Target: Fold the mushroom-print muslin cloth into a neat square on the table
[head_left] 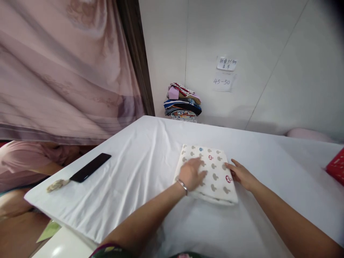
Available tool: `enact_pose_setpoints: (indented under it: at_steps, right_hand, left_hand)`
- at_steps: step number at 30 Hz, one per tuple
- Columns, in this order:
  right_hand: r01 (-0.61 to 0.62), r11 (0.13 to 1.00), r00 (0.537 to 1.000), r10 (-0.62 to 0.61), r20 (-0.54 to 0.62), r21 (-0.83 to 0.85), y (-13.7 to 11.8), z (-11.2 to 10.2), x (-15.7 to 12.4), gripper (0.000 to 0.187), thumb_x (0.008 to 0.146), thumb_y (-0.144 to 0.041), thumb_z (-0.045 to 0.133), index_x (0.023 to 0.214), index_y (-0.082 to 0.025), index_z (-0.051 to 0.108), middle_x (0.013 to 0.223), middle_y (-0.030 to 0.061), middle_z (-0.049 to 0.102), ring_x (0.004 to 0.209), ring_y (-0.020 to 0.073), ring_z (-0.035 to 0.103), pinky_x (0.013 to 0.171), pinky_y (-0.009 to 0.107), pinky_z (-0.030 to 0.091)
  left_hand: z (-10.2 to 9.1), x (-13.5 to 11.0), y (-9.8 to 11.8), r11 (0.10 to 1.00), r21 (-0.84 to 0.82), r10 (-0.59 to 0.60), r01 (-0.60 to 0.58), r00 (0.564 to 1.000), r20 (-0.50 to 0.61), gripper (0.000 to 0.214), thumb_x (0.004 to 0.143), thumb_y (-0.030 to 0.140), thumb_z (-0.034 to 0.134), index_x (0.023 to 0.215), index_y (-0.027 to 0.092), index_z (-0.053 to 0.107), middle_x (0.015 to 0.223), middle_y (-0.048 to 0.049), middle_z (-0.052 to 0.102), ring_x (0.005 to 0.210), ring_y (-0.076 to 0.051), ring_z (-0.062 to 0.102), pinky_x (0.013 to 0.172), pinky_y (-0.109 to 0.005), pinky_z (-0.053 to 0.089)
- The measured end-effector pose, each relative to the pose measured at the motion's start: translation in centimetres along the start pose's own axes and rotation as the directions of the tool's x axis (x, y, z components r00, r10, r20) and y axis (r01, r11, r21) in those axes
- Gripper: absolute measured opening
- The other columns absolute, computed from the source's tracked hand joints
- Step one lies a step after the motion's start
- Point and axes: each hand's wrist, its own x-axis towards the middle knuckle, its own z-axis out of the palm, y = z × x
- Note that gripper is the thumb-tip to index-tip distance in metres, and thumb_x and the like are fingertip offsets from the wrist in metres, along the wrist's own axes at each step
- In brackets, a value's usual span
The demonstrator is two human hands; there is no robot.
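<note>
A folded white cloth (215, 184) printed with grey, red and blue mushrooms lies in front of me on the white-covered table (129, 168). My left hand (192, 172), with a silver bangle at the wrist, rests on the cloth's left part, its fingers spread and a little blurred. At the right edge of the cloth is my right hand (240, 175); its fingertips touch that edge, while the thumb and fingers stand apart. The underside of the cloth is hidden.
A black phone (90, 167) with a pale strap lies at the left. Behind the table rises a pile of folded fabrics (183, 102) by the wall. A red object (335, 166) sits at the right edge. Beneath the pink curtain (67, 71), part of another person (34, 161) shows.
</note>
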Motion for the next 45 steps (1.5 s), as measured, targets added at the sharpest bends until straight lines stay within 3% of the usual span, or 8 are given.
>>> enact_pose_setpoints:
  at_steps: [3, 6, 11, 17, 26, 31, 34, 45]
  right_hand:
    - [-0.035, 0.995, 0.999, 0.036, 0.004, -0.088, -0.3, 0.5, -0.7, 0.096, 0.07, -0.045, 0.068, 0.143, -0.022, 0.011, 0.115, 0.0154, 0.06, 0.082, 0.0243, 0.066, 0.072, 0.038, 0.053]
    - [0.003, 0.99, 1.0, -0.002, 0.005, -0.142, -0.5, 1.3, -0.7, 0.091, 0.07, -0.041, 0.068, 0.143, -0.024, 0.016, 0.117, 0.0131, 0.06, 0.086, 0.0242, 0.065, 0.076, 0.037, 0.052]
    - [0.183, 0.977, 0.982, -0.187, -0.032, -0.106, -1.4, 1.5, 0.6, 0.087, 0.071, -0.034, 0.067, 0.142, -0.027, 0.018, 0.114, 0.01, 0.06, 0.085, 0.0233, 0.066, 0.072, 0.033, 0.053]
    - [0.013, 0.987, 0.998, -0.023, -0.06, -0.16, -2.8, -0.3, 3.1, 0.096, 0.069, -0.039, 0.067, 0.144, -0.022, 0.009, 0.118, 0.0169, 0.058, 0.078, 0.026, 0.067, 0.063, 0.036, 0.055]
    - [0.034, 0.957, 0.999, -0.037, -0.004, -0.287, -2.4, -0.8, 3.3, 0.091, 0.069, -0.048, 0.066, 0.142, -0.023, 0.019, 0.127, 0.0172, 0.051, 0.088, 0.025, 0.065, 0.073, 0.034, 0.052]
    - [0.171, 0.895, 0.984, -0.179, 0.019, -0.412, -4.2, -0.7, 3.5, 0.086, 0.071, -0.048, 0.064, 0.142, -0.029, 0.018, 0.128, 0.0147, 0.048, 0.09, 0.0242, 0.063, 0.074, 0.032, 0.05]
    - [0.236, 0.794, 0.968, -0.24, 0.068, -0.561, -5.6, -0.6, 3.4, 0.084, 0.074, -0.049, 0.06, 0.143, -0.031, 0.015, 0.127, 0.013, 0.05, 0.09, 0.0246, 0.063, 0.072, 0.032, 0.049]
    - [0.41, 0.102, 0.832, -0.45, 0.325, -0.906, -6.6, 2.0, 2.2, 0.063, 0.083, -0.033, 0.043, 0.142, -0.031, 0.019, 0.13, 0.0061, 0.049, 0.112, 0.0285, 0.049, 0.086, 0.036, 0.04]
  left_hand:
    - [-2.5, 1.2, -3.9, 0.918, 0.036, -0.392, 0.395, 0.917, -0.079, 0.05, 0.076, 0.033, 0.059, 0.121, 0.014, 0.048, 0.129, -0.015, 0.048, 0.12, -0.027, 0.043, 0.099, -0.042, 0.033]
    - [-3.3, 1.7, -6.2, 0.714, -0.149, -0.679, 0.684, 0.729, 0.089, 0.064, 0.073, 0.042, 0.061, 0.126, 0.012, 0.042, 0.126, -0.0172, 0.05, 0.114, -0.028, 0.049, 0.094, -0.037, 0.037]
    - [-2.2, 2.1, -6.5, 0.463, -0.406, -0.742, 0.788, 0.595, 0.308, 0.065, 0.068, 0.052, 0.064, 0.118, 0.014, 0.047, 0.115, -0.0154, 0.059, 0.1, -0.026, 0.059, 0.078, -0.031, 0.047]
    - [-0.1, 2.6, -6.1, 0.35, -0.491, -0.662, 0.798, 0.581, 0.473, 0.049, 0.068, 0.051, 0.065, 0.099, 0.014, 0.054, 0.097, -0.012, 0.067, 0.078, -0.023, 0.066, 0.059, -0.031, 0.053]
    - [0.3, 2.8, -5.7, 0.363, -0.465, -0.751, 0.807, 0.549, 0.367, 0.042, 0.06, 0.039, 0.074, 0.088, 0.014, 0.056, 0.094, -0.012, 0.066, 0.085, -0.027, 0.063, 0.06, -0.03, 0.052]
    - [1.0, 1.9, -4.6, 0.087, -0.678, -0.594, 0.73, 0.584, 0.553, 0.051, 0.061, 0.039, 0.074, 0.101, 0.014, 0.056, 0.103, -0.0133, 0.065, 0.089, -0.026, 0.064, 0.069, -0.035, 0.054]
    - [1.6, 1.3, -4.2, -0.044, -0.695, -0.432, 0.718, 0.614, 0.661, 0.058, 0.057, 0.041, 0.076, 0.104, 0.013, 0.058, 0.104, -0.0145, 0.065, 0.093, -0.027, 0.062, 0.073, -0.038, 0.054]
    - [2.2, 0.7, -2.3, 0.053, -0.764, -0.461, 0.644, 0.694, 0.553, 0.051, 0.057, 0.035, 0.077, 0.102, 0.015, 0.062, 0.1, -0.0109, 0.068, 0.089, -0.028, 0.064, 0.071, -0.039, 0.054]
